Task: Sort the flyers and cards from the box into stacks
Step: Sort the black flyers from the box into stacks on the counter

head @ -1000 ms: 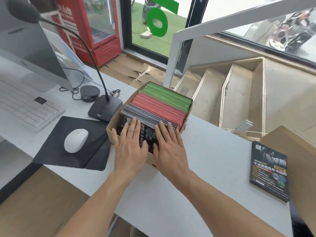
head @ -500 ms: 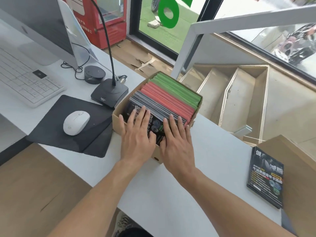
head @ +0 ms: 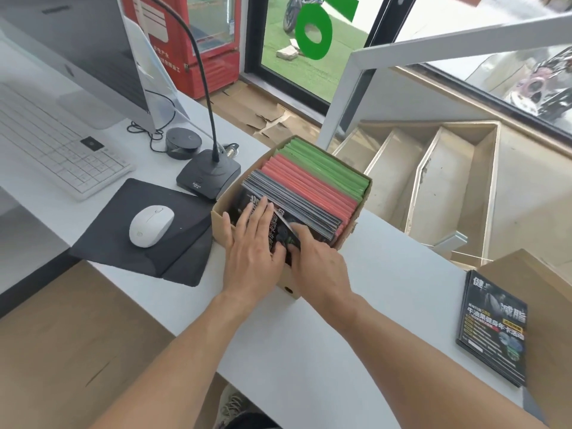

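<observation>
At mid-frame, the left hand [head: 252, 243] is lying flat with straight fingers on the dark flyers [head: 297, 212] in the cardboard box [head: 221, 212] while the right hand [head: 312, 258] is pinching some, risking slippery sheets fanning out.

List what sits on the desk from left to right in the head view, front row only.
Keyboard → mouse on its pad → box with both hands inside → black flyer stack.
</observation>
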`<action>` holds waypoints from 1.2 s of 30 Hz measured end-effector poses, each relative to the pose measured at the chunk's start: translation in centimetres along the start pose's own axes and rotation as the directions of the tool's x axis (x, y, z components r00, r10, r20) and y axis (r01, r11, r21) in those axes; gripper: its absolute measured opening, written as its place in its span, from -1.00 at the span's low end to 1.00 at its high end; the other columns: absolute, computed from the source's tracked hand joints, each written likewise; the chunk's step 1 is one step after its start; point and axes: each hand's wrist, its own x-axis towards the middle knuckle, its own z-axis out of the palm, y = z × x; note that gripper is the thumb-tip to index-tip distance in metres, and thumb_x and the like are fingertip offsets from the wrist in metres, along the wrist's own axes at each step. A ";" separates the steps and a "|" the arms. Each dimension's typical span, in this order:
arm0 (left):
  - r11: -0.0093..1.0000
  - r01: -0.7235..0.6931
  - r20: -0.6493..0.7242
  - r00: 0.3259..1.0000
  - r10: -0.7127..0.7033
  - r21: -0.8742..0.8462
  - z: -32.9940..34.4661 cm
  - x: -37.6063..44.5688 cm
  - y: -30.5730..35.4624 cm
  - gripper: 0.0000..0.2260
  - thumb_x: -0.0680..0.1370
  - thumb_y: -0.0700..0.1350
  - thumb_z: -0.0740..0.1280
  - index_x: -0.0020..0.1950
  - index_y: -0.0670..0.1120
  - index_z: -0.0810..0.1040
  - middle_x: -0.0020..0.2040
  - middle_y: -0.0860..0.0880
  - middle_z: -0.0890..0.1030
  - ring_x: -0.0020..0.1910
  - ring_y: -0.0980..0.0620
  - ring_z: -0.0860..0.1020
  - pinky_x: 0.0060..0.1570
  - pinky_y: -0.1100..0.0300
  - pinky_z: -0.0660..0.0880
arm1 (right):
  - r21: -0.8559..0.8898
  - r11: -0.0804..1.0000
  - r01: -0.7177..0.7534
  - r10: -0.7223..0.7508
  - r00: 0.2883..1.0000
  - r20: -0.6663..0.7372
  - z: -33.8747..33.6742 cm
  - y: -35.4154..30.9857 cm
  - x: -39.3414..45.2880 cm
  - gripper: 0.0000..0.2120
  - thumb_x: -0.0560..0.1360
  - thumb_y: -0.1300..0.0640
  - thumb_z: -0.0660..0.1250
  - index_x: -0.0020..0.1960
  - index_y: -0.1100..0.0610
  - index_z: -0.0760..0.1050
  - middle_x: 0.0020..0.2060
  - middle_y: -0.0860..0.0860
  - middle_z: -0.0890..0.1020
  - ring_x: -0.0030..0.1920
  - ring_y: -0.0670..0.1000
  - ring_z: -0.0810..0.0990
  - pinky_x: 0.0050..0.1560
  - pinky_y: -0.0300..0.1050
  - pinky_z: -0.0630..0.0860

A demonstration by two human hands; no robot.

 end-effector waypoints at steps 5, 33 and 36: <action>0.948 0.034 -0.054 0.997 -0.054 -0.318 -1.2 -0.5 0.6 -0.33 0.65 0.15 0.20 0.67 -0.01 -0.02 0.67 0.06 -0.07 0.59 0.25 -0.22 0.57 0.11 -0.29 | 0.279 0.957 -0.080 0.139 0.970 -0.199 -1.9 0.6 -1.4 -0.69 0.66 0.12 0.20 0.34 -0.14 0.47 -0.08 -0.11 0.71 -0.13 0.01 0.66 -0.11 -0.06 0.58; 0.484 0.492 0.633 0.752 0.181 -0.724 7.0 -6.5 20.9 -0.76 0.63 -0.13 0.35 0.30 0.05 0.56 0.22 0.02 0.67 0.26 -0.01 0.59 0.34 -0.08 0.46 | 0.985 0.164 -0.050 0.710 0.699 -0.083 -7.9 20.0 -17.1 -0.76 0.53 0.46 0.30 0.11 0.21 0.55 -0.03 0.08 0.72 0.02 0.04 0.67 0.01 -0.08 0.61; 0.448 0.488 0.598 0.789 0.140 -0.749 6.3 -6.9 21.2 -0.73 0.55 -0.01 0.40 0.24 0.07 0.54 0.18 0.00 0.68 0.23 -0.06 0.61 0.27 -0.14 0.51 | 0.988 0.149 -0.036 0.707 0.702 -0.080 -7.4 20.0 -17.6 -0.76 0.54 0.43 0.30 0.17 0.24 0.52 -0.03 0.11 0.71 -0.02 0.02 0.67 -0.11 -0.14 0.60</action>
